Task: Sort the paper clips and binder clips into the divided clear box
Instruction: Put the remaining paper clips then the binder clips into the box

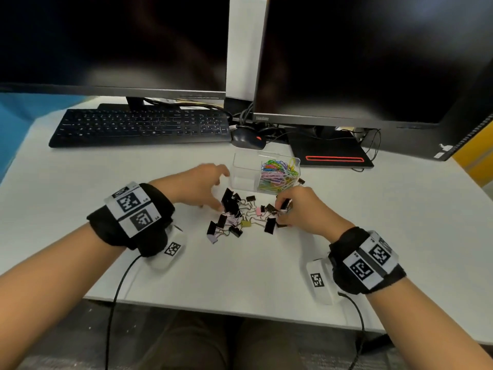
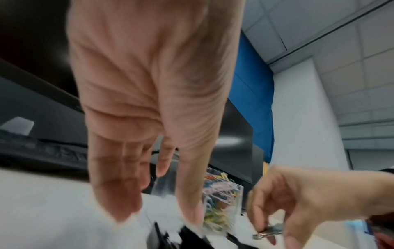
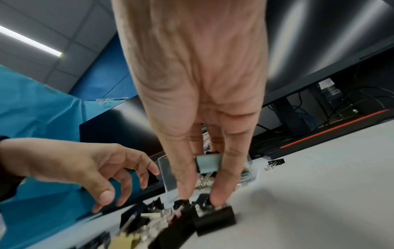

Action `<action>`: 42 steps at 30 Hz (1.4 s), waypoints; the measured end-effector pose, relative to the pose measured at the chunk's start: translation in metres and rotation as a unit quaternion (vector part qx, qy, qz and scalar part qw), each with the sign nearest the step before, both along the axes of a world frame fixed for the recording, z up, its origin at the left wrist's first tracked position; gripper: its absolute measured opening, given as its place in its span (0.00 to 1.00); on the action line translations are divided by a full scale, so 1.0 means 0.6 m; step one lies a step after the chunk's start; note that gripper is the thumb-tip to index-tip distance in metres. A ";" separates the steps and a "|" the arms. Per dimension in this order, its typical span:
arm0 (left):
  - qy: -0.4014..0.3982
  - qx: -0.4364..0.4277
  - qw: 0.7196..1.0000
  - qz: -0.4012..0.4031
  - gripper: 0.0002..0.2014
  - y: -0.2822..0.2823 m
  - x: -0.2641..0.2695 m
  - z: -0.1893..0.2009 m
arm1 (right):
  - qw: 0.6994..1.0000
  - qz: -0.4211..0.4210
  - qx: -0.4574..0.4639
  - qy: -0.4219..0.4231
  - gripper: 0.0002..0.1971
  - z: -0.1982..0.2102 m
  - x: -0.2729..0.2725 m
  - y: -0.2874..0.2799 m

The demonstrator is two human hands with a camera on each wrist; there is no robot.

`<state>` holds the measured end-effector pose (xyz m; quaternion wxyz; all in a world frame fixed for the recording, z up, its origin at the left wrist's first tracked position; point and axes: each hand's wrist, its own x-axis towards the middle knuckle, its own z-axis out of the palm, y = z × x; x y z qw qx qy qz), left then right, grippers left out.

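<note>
The clear divided box (image 1: 241, 159) stands on the white desk; its right compartment is full of coloured paper clips (image 1: 278, 173) and I see nothing in its left compartment. In front of it lies a heap of mostly black binder clips (image 1: 234, 214). My right hand (image 1: 283, 206) is at the heap's right end and holds a pale grey-green binder clip (image 3: 208, 164) between its fingers, while its fingertips touch a black clip (image 3: 215, 219). My left hand (image 1: 220, 189) hovers over the heap's left side, fingers spread and loosely curled, holding nothing. The left wrist view is blurred.
A lone black binder clip (image 1: 301, 181) lies by the box's right wall. Behind the box are a keyboard (image 1: 138, 126), a mouse (image 1: 246, 138), two dark monitors and a stand base with a red stripe (image 1: 330, 156). The desk's front edge (image 1: 240, 308) is near me.
</note>
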<state>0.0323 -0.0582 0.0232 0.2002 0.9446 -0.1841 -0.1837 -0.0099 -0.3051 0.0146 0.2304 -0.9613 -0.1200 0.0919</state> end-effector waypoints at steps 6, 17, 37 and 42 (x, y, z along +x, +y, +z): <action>-0.137 -0.059 0.988 0.036 0.43 -0.012 0.052 0.023 | 0.976 -0.095 0.176 -0.080 0.08 0.050 0.026 0.005; -0.125 -0.122 0.983 0.053 0.30 -0.033 0.083 -0.013 | 0.960 -0.066 0.234 -0.137 0.05 0.072 0.109 0.101; -0.113 -0.118 0.984 0.076 0.27 -0.032 0.079 -0.011 | 0.996 -0.023 -0.087 0.006 0.21 0.006 0.111 -0.060; -0.115 -0.116 0.984 0.076 0.27 -0.032 0.078 -0.010 | 0.989 -0.071 -0.114 0.059 0.13 -0.002 0.116 -0.069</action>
